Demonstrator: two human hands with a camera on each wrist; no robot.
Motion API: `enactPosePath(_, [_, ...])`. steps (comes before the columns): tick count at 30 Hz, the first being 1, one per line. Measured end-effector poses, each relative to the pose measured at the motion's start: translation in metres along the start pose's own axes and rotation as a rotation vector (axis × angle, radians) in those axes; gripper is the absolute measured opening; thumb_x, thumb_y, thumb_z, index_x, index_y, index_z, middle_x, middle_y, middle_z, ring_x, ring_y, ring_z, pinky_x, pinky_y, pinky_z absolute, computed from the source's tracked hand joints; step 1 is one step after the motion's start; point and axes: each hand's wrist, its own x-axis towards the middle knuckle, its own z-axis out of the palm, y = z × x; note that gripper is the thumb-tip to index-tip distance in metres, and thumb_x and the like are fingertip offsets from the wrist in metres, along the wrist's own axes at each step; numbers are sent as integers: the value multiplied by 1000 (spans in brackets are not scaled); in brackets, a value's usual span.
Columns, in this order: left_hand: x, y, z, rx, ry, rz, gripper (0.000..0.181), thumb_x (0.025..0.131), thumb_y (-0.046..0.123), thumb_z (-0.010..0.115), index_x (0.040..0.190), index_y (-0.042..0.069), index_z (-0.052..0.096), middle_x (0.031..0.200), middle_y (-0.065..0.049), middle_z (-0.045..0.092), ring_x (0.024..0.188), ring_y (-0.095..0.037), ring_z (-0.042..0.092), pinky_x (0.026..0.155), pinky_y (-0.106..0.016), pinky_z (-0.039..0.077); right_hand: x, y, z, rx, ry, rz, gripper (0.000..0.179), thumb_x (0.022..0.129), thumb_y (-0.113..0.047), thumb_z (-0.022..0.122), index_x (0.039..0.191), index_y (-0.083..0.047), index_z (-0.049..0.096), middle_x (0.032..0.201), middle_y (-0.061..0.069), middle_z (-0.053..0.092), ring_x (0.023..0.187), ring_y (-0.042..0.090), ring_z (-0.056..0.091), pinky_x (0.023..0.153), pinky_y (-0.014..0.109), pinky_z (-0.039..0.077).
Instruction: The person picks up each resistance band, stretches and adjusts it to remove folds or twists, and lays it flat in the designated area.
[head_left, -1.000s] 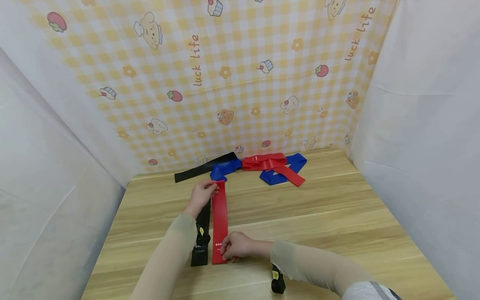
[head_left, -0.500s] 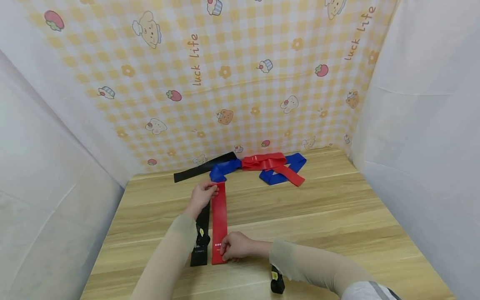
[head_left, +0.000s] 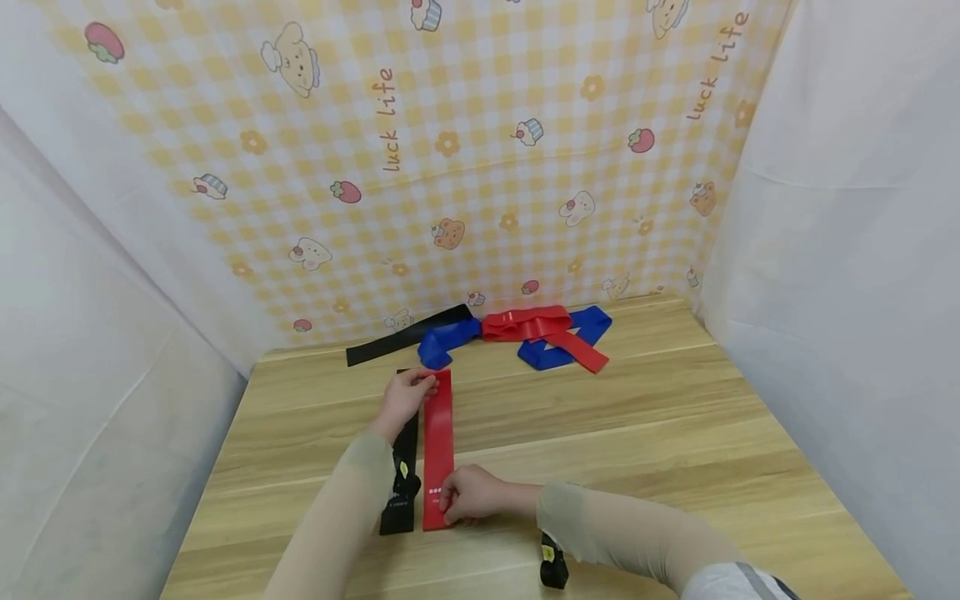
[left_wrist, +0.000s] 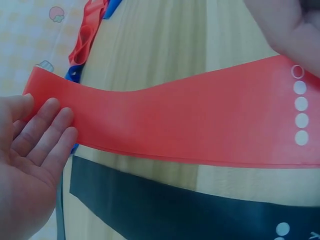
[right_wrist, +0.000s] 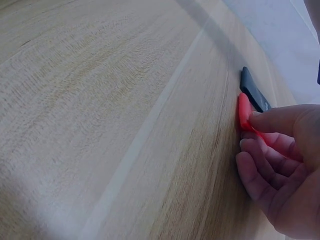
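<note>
Left hand [head_left: 402, 398] fingers pinch flat red rubbery band [head_left: 439, 437] at tabletop [head_left: 637, 433] back-edge end, right hand [head_left: 474, 493] fingers front-edge end; flat black band [head_left: 397, 518] alongside.

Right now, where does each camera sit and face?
Head: on the head, facing forward and down at the table; left hand, right hand and sleeves show.
Left wrist: on that wrist, facing the held red band; both hands show.
Right wrist: on that wrist, facing the table; right hand shows.
Wrist views share the nearer black band.

Cartoon-print cloth [head_left: 480, 196] at twelve o'clock, white sheets [head_left: 832, 250] at nine and three, and a wooden table [head_left: 615, 433] make a curtained booth.
</note>
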Motion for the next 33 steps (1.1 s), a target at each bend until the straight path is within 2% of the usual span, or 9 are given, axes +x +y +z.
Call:
enactPosePath(5, [0,-7,2,15,-8,-49,27,99,14,58,121,0,64,107,-16,67,94,-24,66,86,-39,53,2,-2,-1,-30,-16,5,18,79,-3,77,72,-13,65,55,-4,54,42,9,50,40,21,45])
enactPosePath(9, [0,-10,3,33,-12,-53,28,98,14,58,122,0,63,107,-16,67,93,-26,66,85,-41,53,5,1,-5,-18,-38,-19,13,79,-4,77,74,-12,67,56,-3,56,43,9,51,41,22,46])
enactPosePath(16, [5,-16,1,57,-40,-64,32,98,12,58,127,-1,60,107,-18,67,95,-29,65,81,-40,54,17,11,-30,20,-50,-51,5,87,-13,71,82,-13,69,69,0,64,54,13,57,50,24,49])
enactPosePath(20, [9,-23,-1,74,-59,-72,34,97,12,58,129,-1,58,110,-18,66,94,-26,64,77,-35,53,29,14,-55,46,-7,-24,6,90,-13,67,86,-8,69,73,5,65,58,15,58,51,25,48])
enactPosePath(23, [10,-25,-1,89,-70,-69,36,96,11,59,130,-1,57,111,-17,65,92,-24,63,76,-34,53,42,20,-75,27,85,3,8,90,-12,64,87,-7,69,72,4,65,59,13,57,52,25,48])
enactPosePath(26, [10,-25,0,92,-79,-71,38,96,11,59,132,0,56,115,-18,63,93,-24,62,77,-34,53,58,26,-94,-50,195,11,9,91,-12,63,89,-6,70,73,2,64,60,14,58,55,27,49])
enactPosePath(28, [10,-25,1,92,-89,-70,38,96,10,58,133,-1,55,116,-19,63,94,-24,61,78,-35,53,67,29,-105,-152,254,-12,11,90,-14,64,93,-5,70,80,3,65,69,16,61,64,29,52])
enactPosePath(31, [11,-24,3,91,-107,-67,39,97,9,57,135,-1,52,120,-20,62,98,-26,61,81,-37,52,79,31,-120,-348,284,-63,23,90,-16,65,105,0,70,105,12,65,96,24,62,85,36,51])
enactPosePath(33, [11,-24,5,93,-114,-61,42,97,9,57,137,-2,50,122,-21,61,101,-27,61,83,-38,52,85,31,-126,-474,274,-84,34,90,-18,65,118,3,65,125,16,58,116,29,55,100,38,43])
